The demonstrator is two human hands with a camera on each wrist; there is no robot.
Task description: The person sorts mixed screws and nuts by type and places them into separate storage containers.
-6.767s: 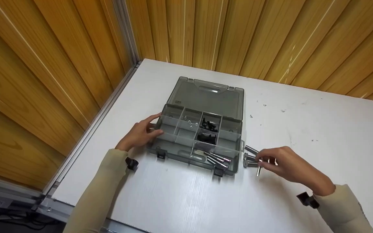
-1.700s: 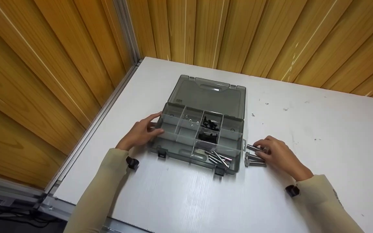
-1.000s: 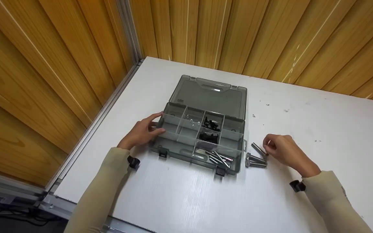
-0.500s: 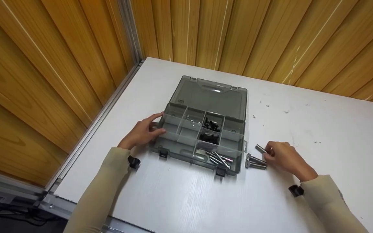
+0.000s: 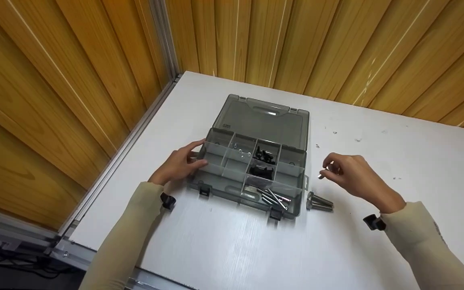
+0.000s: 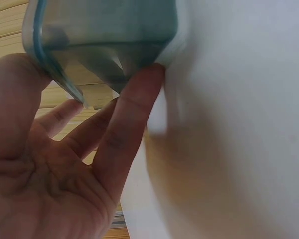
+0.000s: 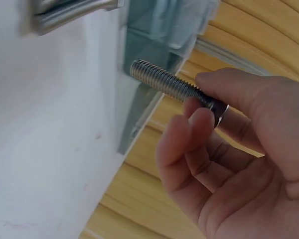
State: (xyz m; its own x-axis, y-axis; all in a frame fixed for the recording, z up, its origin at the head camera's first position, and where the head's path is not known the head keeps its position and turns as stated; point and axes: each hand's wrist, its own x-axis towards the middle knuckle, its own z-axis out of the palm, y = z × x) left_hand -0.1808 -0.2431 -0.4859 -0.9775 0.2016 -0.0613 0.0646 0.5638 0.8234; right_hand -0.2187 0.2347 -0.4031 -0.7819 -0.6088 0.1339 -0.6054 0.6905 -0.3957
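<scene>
My right hand (image 5: pixel 346 175) pinches a threaded metal bolt (image 7: pixel 169 82) between thumb and fingers. It is up off the table, right of the grey plastic compartment box (image 5: pixel 222 174). In the head view, only the bolt's end shows below the fingers. My left hand (image 5: pixel 179 164) holds the box's left end, thumb over the rim and fingers along the side wall (image 6: pixel 104 30). A few more bolts (image 5: pixel 320 202) lie together on the table, close to the box's right side. Several long metal rods (image 5: pixel 274 198) lie in the front right compartment.
The box's lid (image 5: pixel 262 121) lies open behind it. Black parts (image 5: pixel 262 172) fill two middle compartments, and tiny clear pieces (image 5: pixel 242 153) lie in another. Wood-patterned panels (image 5: pixel 296 44) rise behind and left of the white table (image 5: pixel 232 249).
My right hand has taken one bolt from beside the others and lifted it, moving away from the table. The rods in the box lie differently than at first. My left hand has stayed at the box.
</scene>
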